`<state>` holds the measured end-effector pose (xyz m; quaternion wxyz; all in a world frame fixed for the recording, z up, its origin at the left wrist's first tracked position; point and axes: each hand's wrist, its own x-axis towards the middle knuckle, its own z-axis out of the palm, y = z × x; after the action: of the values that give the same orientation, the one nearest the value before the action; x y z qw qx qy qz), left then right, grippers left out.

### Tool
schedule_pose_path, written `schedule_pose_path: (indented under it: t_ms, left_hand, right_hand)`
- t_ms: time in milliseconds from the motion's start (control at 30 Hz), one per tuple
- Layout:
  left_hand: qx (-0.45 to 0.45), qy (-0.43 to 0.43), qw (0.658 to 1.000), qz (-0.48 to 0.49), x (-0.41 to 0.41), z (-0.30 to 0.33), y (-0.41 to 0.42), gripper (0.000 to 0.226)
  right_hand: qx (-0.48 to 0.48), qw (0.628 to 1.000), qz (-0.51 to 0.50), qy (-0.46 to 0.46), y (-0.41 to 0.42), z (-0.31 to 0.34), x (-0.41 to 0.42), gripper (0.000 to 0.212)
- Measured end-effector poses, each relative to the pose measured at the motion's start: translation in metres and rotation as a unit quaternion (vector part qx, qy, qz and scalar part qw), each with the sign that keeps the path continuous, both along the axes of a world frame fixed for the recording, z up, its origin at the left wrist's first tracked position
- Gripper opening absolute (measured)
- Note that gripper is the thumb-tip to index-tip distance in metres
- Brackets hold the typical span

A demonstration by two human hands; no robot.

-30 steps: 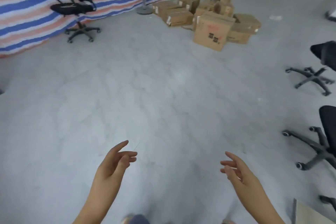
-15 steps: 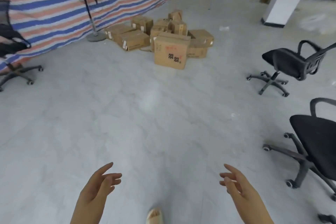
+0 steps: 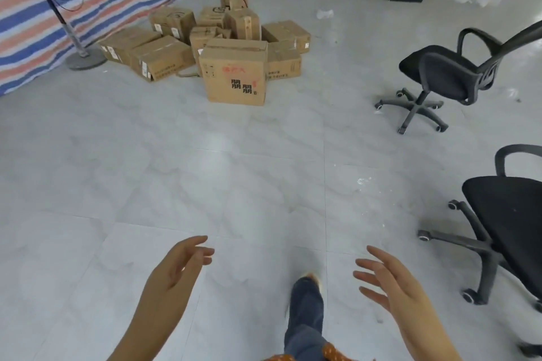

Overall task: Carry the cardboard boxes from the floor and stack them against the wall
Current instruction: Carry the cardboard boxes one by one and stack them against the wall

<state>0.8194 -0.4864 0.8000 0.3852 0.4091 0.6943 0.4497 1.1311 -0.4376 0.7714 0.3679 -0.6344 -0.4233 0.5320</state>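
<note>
left hand [image 3: 179,265] and right hand [image 3: 390,281] held out, fingers relaxed.

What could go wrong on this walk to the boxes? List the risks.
1. The near office chair has wheeled legs reaching toward the walking path; a foot could catch one.
2. The cardboard boxes lie in a loose, tilted heap, so pulling one may shift its neighbours.
3. The left hand and right hand are empty; a big box needs both.

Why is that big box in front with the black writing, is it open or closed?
Closed. The front box stands upright on the floor, and its top flaps lie flat and shut.
</note>
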Motion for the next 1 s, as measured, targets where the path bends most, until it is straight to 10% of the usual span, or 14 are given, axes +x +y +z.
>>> schedule_pose_path:
  t_ms: [567,1000]
  left_hand:
    - [0.035,-0.055,0.992,0.111,0.028,-0.007,0.356,0.028]
    - [0.079,-0.014,0.997,0.02,-0.038,0.01,0.711,0.027]
  right_hand:
    - [0.041,0.999,0.019,-0.005,0.423,0.012,0.048,0.025]
    - [0.075,0.996,-0.03,-0.038,0.705,0.013,-0.006,0.027]
